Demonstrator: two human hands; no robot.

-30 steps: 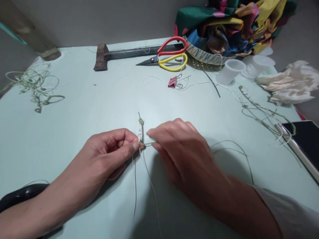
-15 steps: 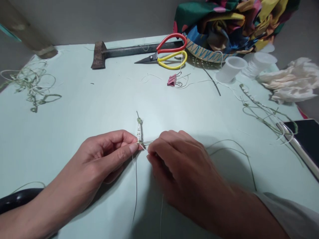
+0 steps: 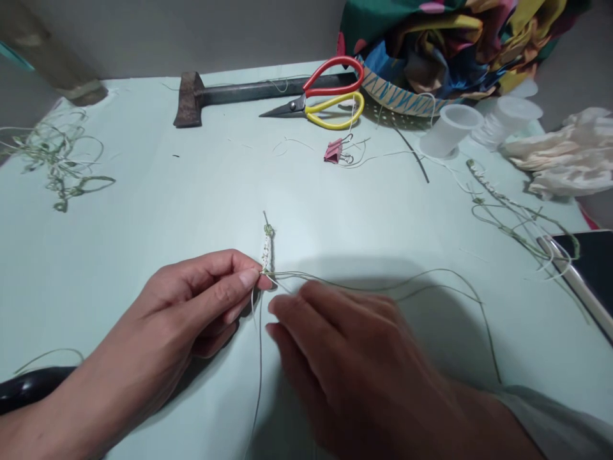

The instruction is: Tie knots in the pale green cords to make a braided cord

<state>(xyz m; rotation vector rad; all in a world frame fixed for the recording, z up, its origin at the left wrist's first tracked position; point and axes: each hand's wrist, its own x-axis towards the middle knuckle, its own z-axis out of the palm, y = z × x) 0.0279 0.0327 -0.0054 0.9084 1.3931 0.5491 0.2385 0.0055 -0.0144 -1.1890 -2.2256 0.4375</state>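
Note:
A short braided piece of white and green cord stands out above the fingertips of my left hand. My left thumb and forefinger pinch it at its lower end, where the strands leave the knots. Two dark green strands run off to the right over the table, and a thin strand hangs down toward me. My right hand hovers just below and right of the braid, thumb and forefinger tips a little apart with nothing visible between them. One white strand passes behind its forefinger; its other fingers are hidden.
Scissors with red and yellow handles rest against a hammer-like tool at the back. Nearby are a pink binder clip, white spools and a cloth-filled basket. Tangled cords lie left, a phone right.
My right hand has let go of the green strands and moved down and left, below them. The left hand keeps its pinch on the braid. The view has shifted slightly.

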